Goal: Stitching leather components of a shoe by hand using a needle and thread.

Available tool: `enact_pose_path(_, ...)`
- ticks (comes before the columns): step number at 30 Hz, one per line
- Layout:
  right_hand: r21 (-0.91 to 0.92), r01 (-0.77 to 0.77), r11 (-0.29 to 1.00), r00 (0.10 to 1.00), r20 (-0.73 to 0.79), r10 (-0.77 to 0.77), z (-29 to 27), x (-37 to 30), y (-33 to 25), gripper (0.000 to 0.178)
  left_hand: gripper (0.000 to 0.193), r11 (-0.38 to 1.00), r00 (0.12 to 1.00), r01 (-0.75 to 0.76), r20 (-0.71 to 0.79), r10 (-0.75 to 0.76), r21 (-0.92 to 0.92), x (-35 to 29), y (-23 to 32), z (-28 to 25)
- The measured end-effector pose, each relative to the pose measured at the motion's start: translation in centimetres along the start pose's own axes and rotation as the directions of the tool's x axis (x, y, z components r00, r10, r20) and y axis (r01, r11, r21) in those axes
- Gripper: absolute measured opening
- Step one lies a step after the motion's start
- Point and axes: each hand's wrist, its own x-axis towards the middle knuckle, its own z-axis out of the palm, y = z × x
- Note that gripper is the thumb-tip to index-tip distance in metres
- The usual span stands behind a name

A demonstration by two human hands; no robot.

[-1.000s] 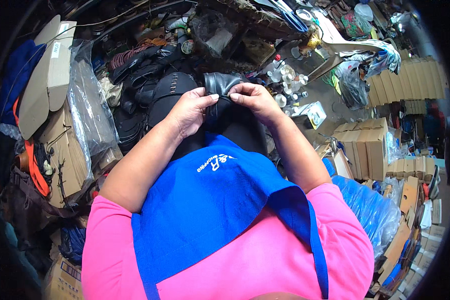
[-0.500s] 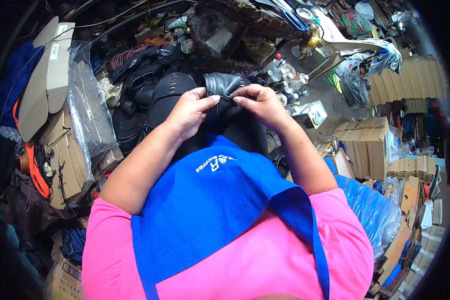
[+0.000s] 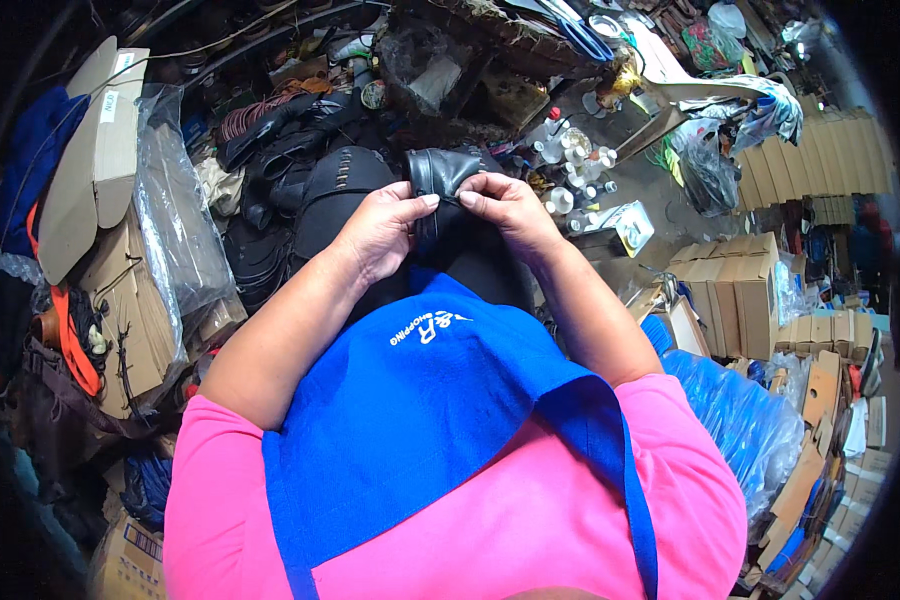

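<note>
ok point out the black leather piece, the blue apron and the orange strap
Black leather piece (image 3: 444,170): head view, on its shiny upper part
Blue apron (image 3: 405,430): head view, middle of its front
Orange strap (image 3: 75,346): head view, on its lower length

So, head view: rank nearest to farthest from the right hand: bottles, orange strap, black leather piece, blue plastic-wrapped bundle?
From the right hand:
1. Black leather piece: touching it, on its left.
2. Bottles: just beyond, to its right.
3. Blue plastic-wrapped bundle: lower right.
4. Orange strap: far left.
</note>
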Motion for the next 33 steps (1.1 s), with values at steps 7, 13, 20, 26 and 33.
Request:
enact_pose_path(7, -0.367, 0.176, 0.913, 0.984, 0.038, -0.174, -0.5, -0.3, -0.8, 0.022, 0.019, 1.000, 1.000, -0.017, -0.006, 0.017, 0.019, 0.0, 0.1, -0.1)
enact_pose_path(13, -0.203, 0.029, 0.979, 0.999, -0.009, -0.031, -0.2, -0.4, -1.6, 0.023, 0.019, 0.997, 0.998, -0.031, -0.045, 0.034, 0.063, -0.4, 0.2, -0.2)
enact_pose_path(20, -0.172, 0.058, 0.983, 0.994, 0.103, -0.041, -0.1, 1.9, -1.9, 0.021, 0.022, 0.851, 0.997, 0.025, -0.074, 0.016, 0.525, -2.3, 3.7, 0.9)
enact_pose_path(26, -0.452, -0.139, 0.881, 0.988, -0.118, 0.095, -0.8, 3.0, -3.4, 0.045, 0.015, -0.201, 0.703, -0.285, 0.347, 0.621, 0.937, -3.0, 6.3, 1.1)
enact_pose_path(33, -0.314, -0.076, 0.946, 0.987, 0.113, 0.117, 1.7, 4.2, -2.5, 0.034, 0.011, -0.550, 0.739, -0.306, 0.558, 0.378, 0.777, -2.5, 6.7, 1.5)
